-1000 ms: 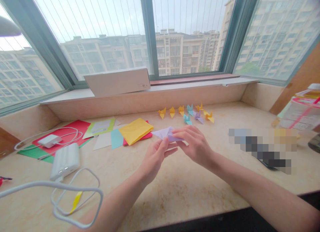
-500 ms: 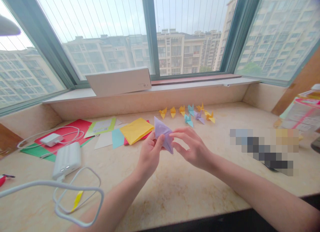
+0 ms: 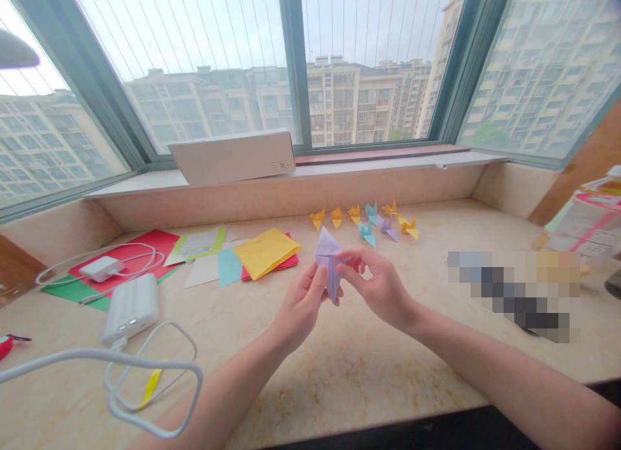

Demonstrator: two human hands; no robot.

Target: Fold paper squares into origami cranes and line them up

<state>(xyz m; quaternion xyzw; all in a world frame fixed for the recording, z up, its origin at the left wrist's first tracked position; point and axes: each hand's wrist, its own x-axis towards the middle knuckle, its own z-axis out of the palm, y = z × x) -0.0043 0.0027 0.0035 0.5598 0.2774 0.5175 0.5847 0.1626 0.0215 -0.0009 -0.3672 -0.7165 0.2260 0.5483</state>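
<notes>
A lilac sheet of origami paper, folded to a narrow kite-like shape with a pointed top, is held up above the counter between both hands. My left hand grips its lower left side, thumb across the front and fingers behind. My right hand pinches the right edge near the middle. Beyond the hands stand several small folded paper cranes: yellow ones such as this crane, a blue crane and a lilac crane.
Left of my hands lie a yellow paper packet, a light blue sheet and red paper. A white power bank with a looping white cable is nearer. A plastic bottle stands right; a white box rests on the sill.
The lilac paper has turned more upright and shows a narrower folded lower part. My right hand has shifted its pinch along the right edge; my left hand moved slightly right.
</notes>
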